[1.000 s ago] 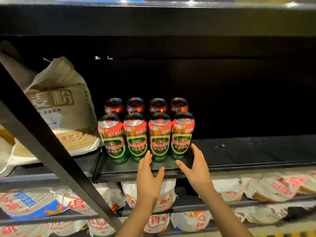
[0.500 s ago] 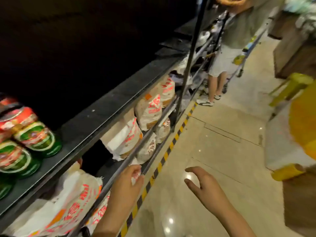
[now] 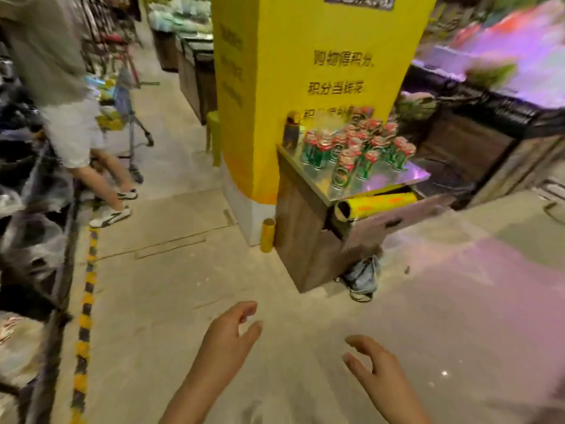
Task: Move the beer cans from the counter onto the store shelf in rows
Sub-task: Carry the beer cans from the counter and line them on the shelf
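Several red-and-green beer cans (image 3: pixel 354 149) stand clustered on the shiny top of a small wooden counter (image 3: pixel 308 240) against a yellow pillar. The view is blurred. My left hand (image 3: pixel 227 341) hangs low over the floor with loosely curled fingers and holds nothing. My right hand (image 3: pixel 377 370) is beside it, fingers spread and relaxed, also empty. Both hands are well short of the counter. The store shelf (image 3: pixel 33 240) runs along the left edge; its cans are out of view.
A yellow pillar (image 3: pixel 305 71) rises behind the counter. A person (image 3: pixel 61 102) with a cart (image 3: pixel 128 117) stands in the aisle at the left. A yellow roll (image 3: pixel 376 205) lies in the open counter side, another yellow roll (image 3: pixel 267 235) and a bag (image 3: pixel 362 276) at its foot. Yellow-black tape (image 3: pixel 84 316) marks the floor.
The view has swung right from the shelf, past the aisle, to the counter with the cans. Both hands left the shelved cans and dropped, empty, in front of me.
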The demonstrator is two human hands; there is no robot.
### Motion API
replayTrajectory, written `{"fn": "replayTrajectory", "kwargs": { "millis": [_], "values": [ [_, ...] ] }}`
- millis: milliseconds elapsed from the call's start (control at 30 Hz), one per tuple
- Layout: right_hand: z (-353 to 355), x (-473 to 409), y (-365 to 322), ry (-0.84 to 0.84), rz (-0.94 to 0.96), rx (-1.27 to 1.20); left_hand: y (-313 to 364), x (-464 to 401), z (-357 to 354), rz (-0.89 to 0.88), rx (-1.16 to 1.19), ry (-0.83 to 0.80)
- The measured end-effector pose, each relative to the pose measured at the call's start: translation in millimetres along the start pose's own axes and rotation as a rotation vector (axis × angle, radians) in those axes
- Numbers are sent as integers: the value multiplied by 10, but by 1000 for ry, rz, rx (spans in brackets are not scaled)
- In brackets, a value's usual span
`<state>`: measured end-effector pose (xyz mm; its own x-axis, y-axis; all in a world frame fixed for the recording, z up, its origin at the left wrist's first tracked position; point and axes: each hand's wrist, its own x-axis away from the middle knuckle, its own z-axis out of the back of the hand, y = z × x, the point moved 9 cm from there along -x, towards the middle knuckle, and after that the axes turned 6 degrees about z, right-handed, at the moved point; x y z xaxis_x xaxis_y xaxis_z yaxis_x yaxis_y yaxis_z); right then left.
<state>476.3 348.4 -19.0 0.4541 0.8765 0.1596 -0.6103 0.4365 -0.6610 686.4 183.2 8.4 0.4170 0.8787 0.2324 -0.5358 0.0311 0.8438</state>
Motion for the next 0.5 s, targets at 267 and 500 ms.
{"fn": "replayTrajectory", "kwargs": {
  "millis": [267, 500],
  "values": [
    [1168, -393, 1209, 142, -149, -99, 958, -646, -1527, -1, 76, -223],
    [1937, -1487, 1465, 232, -94, -203, 1443, -1753, -2001, 23, 66, -212]
  ]
}}
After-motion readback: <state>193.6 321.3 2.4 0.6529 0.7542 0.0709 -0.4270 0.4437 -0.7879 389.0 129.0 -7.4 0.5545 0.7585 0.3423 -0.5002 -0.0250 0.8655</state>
